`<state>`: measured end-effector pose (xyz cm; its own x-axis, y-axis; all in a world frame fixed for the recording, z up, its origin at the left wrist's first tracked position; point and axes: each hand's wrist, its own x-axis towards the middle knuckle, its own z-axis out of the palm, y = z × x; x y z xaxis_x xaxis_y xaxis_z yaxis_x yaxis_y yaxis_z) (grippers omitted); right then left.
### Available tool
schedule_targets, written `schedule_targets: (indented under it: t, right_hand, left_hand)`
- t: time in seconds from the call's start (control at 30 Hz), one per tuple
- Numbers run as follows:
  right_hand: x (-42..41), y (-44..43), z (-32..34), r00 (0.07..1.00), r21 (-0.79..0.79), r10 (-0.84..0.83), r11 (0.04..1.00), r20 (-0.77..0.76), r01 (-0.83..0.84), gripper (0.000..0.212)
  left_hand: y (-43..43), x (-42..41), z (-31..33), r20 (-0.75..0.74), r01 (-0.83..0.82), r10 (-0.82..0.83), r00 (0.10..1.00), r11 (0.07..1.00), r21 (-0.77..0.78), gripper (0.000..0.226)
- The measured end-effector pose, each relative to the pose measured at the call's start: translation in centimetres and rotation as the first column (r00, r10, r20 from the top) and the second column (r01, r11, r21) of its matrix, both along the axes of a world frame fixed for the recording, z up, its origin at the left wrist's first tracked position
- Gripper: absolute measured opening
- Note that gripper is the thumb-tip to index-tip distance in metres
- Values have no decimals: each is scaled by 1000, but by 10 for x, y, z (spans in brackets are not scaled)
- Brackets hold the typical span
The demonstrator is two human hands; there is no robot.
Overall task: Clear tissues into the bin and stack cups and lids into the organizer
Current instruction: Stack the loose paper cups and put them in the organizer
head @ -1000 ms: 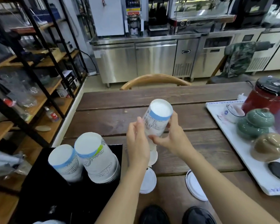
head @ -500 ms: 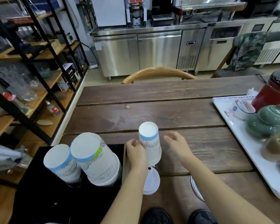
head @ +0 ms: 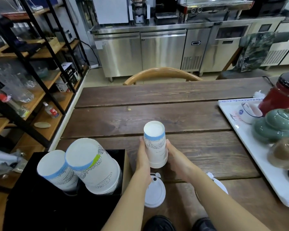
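An upside-down white paper cup stack [head: 155, 145] with a blue band stands on the wooden table [head: 182, 117]. My left hand [head: 143, 157] presses its left side and my right hand [head: 177, 159] presses its right side. The black organizer [head: 40, 205] at the lower left holds two stacks of inverted cups, a narrower stack [head: 56, 170] and a wider stack [head: 93, 165]. One white lid [head: 154, 191] lies on the table below my left wrist. Another white lid [head: 221, 185] is partly hidden under my right forearm.
A white tray [head: 240, 130] at the right carries a red pot [head: 284, 94], a small cup [head: 249, 112], green lidded jars [head: 274, 125] and a tan jar [head: 285, 152]. A wooden chair back [head: 162, 74] stands beyond the table. Black shelving [head: 23, 72] runs along the left.
The cup, held raised in both hands a second ago, came down onto the table. My right hand let go briefly and is back against the cup's right side.
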<state>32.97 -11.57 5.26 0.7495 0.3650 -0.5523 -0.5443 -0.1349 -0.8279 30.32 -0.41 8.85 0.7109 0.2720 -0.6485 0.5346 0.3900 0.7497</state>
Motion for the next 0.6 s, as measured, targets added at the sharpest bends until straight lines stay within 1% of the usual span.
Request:
schedule_targets:
  t: [0.03,0.13,0.23,0.3,0.33,0.37,0.43,0.53,0.6]
  right_hand:
    - [-1,-1,2,1000,6,-2,1000,25,2,63]
    - [-4,-2,23,994,21,-37,999,101,35,42]
    - [-7,-5,48,972,41,-122,992,201,116,44]
    - [-9,-4,71,948,50,-183,983,261,176,45]
    - [-9,-5,82,937,58,-212,977,278,204,46]
    - [-9,-6,94,925,69,-235,972,299,224,46]
    - [-10,-10,122,887,105,-278,960,368,258,46]
    - [-20,-14,163,845,162,-322,947,427,279,49]
    - [-30,-13,187,822,161,-295,956,488,247,48]
  left_hand:
    - [0,0,3,8,7,-7,1000,1000,22,45]
    - [-2,-5,19,45,39,-42,998,997,71,43]
    - [-7,-7,38,129,30,-45,991,993,117,58]
    - [-10,-6,50,193,38,-68,979,987,157,75]
    - [-12,-5,57,230,40,-83,970,982,187,79]
    - [-14,-6,68,267,43,-101,958,976,214,77]
    - [-15,-11,93,351,53,-148,924,962,267,61]
    - [-13,-19,127,452,34,-179,874,950,312,40]
    - [-8,-28,150,514,5,-190,836,941,340,41]
